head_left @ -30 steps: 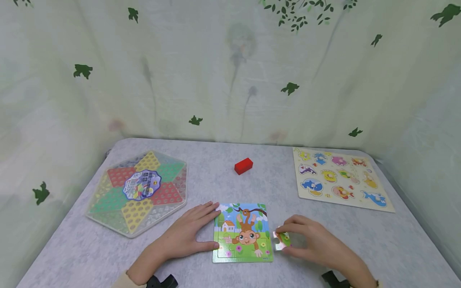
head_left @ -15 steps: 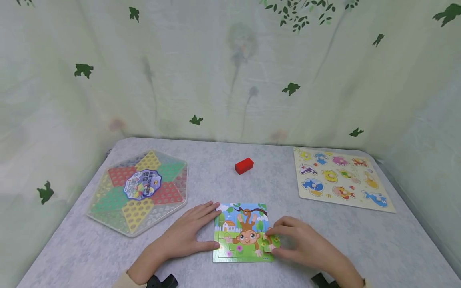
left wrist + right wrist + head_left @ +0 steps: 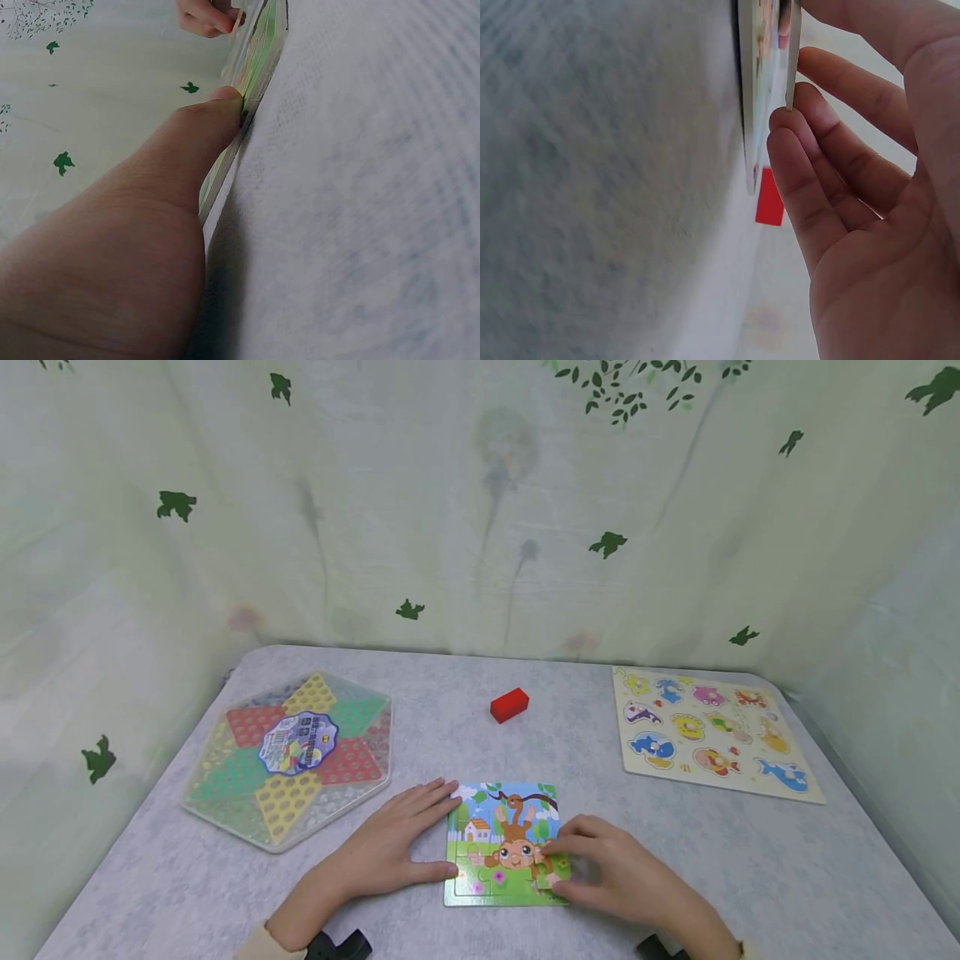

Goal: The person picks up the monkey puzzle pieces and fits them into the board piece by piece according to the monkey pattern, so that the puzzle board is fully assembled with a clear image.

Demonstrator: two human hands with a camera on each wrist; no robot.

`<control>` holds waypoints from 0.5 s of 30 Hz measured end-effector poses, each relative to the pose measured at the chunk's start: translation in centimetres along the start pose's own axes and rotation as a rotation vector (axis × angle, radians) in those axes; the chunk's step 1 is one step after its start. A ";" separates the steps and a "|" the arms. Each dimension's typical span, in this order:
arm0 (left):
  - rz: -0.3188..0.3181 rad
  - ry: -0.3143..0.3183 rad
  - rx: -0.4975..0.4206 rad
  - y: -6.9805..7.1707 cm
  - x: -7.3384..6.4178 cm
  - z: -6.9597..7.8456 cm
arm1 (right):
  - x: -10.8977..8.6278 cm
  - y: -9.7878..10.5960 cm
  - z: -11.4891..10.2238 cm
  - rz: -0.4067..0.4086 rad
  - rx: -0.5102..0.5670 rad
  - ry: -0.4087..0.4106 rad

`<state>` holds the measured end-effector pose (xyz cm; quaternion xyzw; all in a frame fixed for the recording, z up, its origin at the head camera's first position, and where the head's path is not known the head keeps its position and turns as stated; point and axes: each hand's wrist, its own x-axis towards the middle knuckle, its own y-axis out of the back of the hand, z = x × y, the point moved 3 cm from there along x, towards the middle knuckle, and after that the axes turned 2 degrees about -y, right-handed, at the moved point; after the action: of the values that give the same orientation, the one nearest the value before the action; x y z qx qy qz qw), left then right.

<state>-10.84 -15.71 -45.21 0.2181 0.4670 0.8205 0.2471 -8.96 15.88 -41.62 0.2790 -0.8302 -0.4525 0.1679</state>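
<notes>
A square jigsaw puzzle (image 3: 480,810) with a hanging monkey picture lies on the table in the head view. My left hand (image 3: 390,842) rests along its left side, fingers stretched out. The thumb touches the lower left edge, as the left wrist view also shows at the puzzle board (image 3: 259,79). My right hand (image 3: 626,870) pinches a puzzle piece (image 3: 551,864) between thumb and fingers, over the lower right of the puzzle. In the right wrist view this thin piece (image 3: 793,71) is held slightly apart from the board (image 3: 748,97), roughly parallel to it.
A hexagonal Chinese checkers set (image 3: 225,777) in a clear case lies to the left. A red block (image 3: 509,705) sits behind the puzzle. At the right back is a wooden peg puzzle (image 3: 678,756) with animal shapes. A patterned curtain (image 3: 465,527) hangs behind the table.
My right hand has moved left with the puzzle piece, from beside the puzzle's right edge to over its lower right part. The left hand has stayed in place.
</notes>
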 end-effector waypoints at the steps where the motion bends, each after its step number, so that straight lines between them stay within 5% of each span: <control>1: -0.001 -0.001 0.003 0.0 0.0 0.0 | 0.0 -0.1 0.0 0.002 -0.002 0.002; 15: 0.001 -0.015 0.014 0.0 0.0 0.0 | 0.2 -0.8 -0.6 0.014 -0.037 0.087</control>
<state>-10.86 -15.72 -45.16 0.2264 0.4708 0.8157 0.2486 -8.49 15.01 -42.00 0.2894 -0.8156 -0.4540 0.2119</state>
